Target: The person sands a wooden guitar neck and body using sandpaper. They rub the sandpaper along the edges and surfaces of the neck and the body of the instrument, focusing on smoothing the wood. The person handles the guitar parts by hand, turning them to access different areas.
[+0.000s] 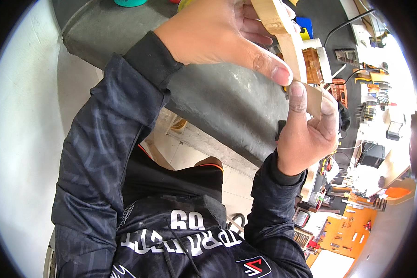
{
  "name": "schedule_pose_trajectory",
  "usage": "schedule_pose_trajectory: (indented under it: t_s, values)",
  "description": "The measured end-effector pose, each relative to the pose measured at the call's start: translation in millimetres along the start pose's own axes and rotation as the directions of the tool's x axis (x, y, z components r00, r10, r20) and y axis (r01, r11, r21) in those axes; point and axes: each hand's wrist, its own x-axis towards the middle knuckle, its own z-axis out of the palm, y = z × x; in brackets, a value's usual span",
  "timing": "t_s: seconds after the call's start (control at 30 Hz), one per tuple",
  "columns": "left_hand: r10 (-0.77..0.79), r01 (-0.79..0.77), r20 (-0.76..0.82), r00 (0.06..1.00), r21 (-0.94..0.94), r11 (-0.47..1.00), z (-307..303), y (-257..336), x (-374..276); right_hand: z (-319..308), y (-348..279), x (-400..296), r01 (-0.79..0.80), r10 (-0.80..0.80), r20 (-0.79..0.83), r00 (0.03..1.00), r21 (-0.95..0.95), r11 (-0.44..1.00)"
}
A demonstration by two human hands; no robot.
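Note:
My left hand (226, 38) is at the upper middle, its fingers behind a pale, curved wooden piece (289, 52) and its thumb along the near edge. The wood runs from the top edge down to my right hand (307, 128). Between the thumb and fingers of my right hand is a folded brown sheet, apparently sandpaper (313, 100), at the lower end of the wood. The two thumb tips are close together there. The far end of the wood is cut off by the picture's top edge.
A dark worktop (222, 100) spans the view under my hands. Beyond them stand an amber container with a white lid (312, 66) and an orange plastic holder (340, 92). Hand tools and cables lie along the right side, near an orange tool board (347, 229). A teal container (130, 2) is at the top.

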Motion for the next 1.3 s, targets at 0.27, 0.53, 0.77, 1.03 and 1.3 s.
schedule_pose_trajectory:
  t_s: [0.27,0.53,0.77,1.03,1.3]
  values:
    - [-0.119,0.112,-0.075,0.99,-0.097,0.989,3,6,-1,38,-23,37,0.182,-0.181,0.02,0.983,-0.161,0.97]
    - [-0.084,0.086,-0.021,0.996,0.108,0.99,3,12,1,10,2,20,0.1,-0.098,0.039,0.994,-0.058,0.993]
    - [-0.076,0.074,-0.014,0.997,-0.109,0.991,-3,-1,0,19,-12,21,0.024,-0.023,0.03,0.999,-0.042,0.999]
    - [-0.187,0.169,-0.117,0.975,-0.15,0.974,6,7,1,25,-18,39,0.214,-0.197,0.104,0.975,-0.189,0.958]
    - [-0.077,0.074,-0.04,0.996,-0.062,0.995,2,2,1,-5,3,10,-0.107,0.088,0.083,0.993,0.262,0.959]
